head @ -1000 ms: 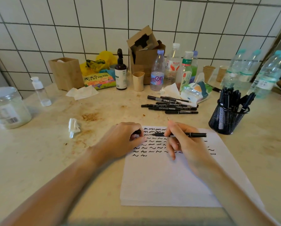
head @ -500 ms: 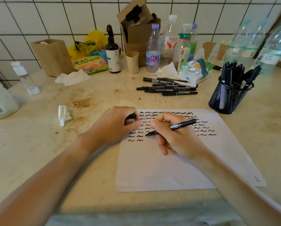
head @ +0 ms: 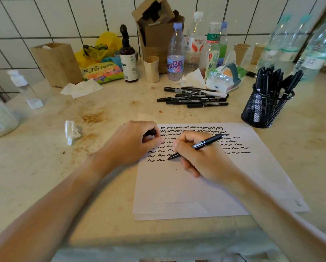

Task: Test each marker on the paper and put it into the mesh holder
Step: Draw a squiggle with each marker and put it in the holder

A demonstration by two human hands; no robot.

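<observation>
Black ink on white paper

Wavy black squiggles row the white paper [head: 186, 190]; black marker [head: 205, 143]; black mesh holder [head: 262, 112].

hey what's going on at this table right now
A person is testing markers on paper. The right hand holds an uncapped marker with its tip at the bottom row of squiggles, while the left hand grips what looks like its cap. A handful of markers lie on the table beyond the paper, and the mesh holder to the right already holds many.
</observation>
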